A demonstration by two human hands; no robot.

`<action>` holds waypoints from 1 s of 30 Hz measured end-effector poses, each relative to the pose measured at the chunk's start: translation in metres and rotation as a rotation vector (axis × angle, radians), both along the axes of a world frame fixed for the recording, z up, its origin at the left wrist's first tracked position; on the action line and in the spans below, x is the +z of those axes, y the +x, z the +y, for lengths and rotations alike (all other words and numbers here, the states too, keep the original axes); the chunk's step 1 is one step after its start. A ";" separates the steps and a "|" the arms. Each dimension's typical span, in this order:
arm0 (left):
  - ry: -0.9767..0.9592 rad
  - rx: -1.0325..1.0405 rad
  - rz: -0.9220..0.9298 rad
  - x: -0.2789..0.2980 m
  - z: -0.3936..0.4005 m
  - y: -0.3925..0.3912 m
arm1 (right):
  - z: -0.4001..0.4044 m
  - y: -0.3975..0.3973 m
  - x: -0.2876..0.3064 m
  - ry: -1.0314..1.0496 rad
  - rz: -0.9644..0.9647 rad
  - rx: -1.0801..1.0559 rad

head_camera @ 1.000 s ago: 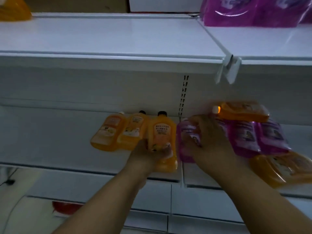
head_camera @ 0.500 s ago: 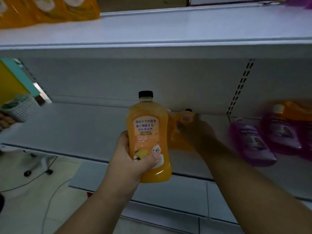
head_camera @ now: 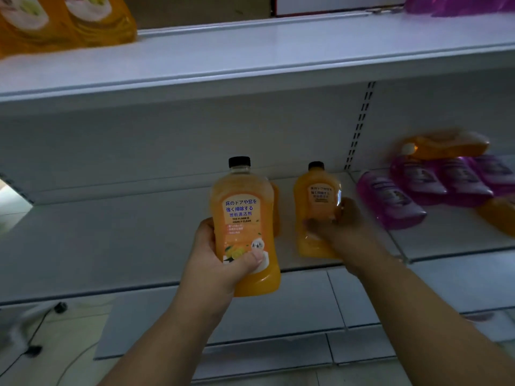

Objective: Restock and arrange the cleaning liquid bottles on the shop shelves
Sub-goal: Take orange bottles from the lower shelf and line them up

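We have an orange floor-cleaner bottle point(head_camera: 245, 227) in our left hand point(head_camera: 214, 263), fingers wrapped behind it and the thumb pressed across the lower label, so this grip is closed on the bottle. It is upright, black cap on top, label facing us, and it hangs in front of the middle shelf point(head_camera: 117, 240) rather than standing on it. We judge that we hold it this way to check the label side before setting it down facing outward.

Our right hand point(head_camera: 338, 227) curls round the lower half of a second orange bottle point(head_camera: 317, 207) a little to the right; that grip is closed on it too. This bottle is upright over the shelf board, but whether its base touches the board we cannot tell, as the hand blurs it. Another orange bottle seems to sit behind the one in our left hand, mostly hidden.

Further right, past the slotted upright point(head_camera: 359, 126), purple bottles point(head_camera: 390, 201) lie on their sides with an orange bottle point(head_camera: 446, 144) resting across them. They look dumped, not arranged, so much sorting remains. The upper shelf point(head_camera: 250, 51) carries more orange bottles point(head_camera: 69, 20) at its left end.
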State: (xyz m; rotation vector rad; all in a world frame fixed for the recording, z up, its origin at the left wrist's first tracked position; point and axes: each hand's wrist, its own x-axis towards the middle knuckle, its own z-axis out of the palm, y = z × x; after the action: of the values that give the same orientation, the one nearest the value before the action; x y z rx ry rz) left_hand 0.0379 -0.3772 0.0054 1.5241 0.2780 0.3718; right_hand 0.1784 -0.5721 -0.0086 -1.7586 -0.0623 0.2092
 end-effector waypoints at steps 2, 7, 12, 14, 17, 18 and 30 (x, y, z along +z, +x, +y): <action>0.004 -0.019 -0.005 -0.001 -0.010 0.006 | -0.024 -0.022 0.009 0.177 0.017 0.009; -0.007 -0.102 -0.004 -0.001 -0.064 0.025 | -0.101 -0.068 0.035 0.373 -0.008 0.005; -0.032 -0.239 0.035 -0.004 -0.164 0.032 | -0.207 -0.119 0.056 0.278 -0.104 -0.120; -0.032 -0.318 0.032 -0.006 -0.219 0.030 | -0.255 -0.139 0.061 0.245 -0.141 -0.187; -0.043 -0.434 0.013 -0.002 -0.305 0.027 | -0.326 -0.166 0.076 0.221 -0.230 -0.266; -0.036 -0.472 0.003 0.002 -0.333 0.027 | -0.349 -0.173 0.084 0.212 -0.261 -0.283; 0.066 -0.681 -0.197 0.096 -0.565 0.112 | -0.533 -0.113 0.184 0.194 -0.564 -0.447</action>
State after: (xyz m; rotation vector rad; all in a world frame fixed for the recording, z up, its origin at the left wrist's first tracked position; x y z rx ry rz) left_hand 0.1497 -0.9420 0.1009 1.5345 -0.4099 -0.0147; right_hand 0.0657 -1.1054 0.1758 -1.5457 -0.0908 -0.6013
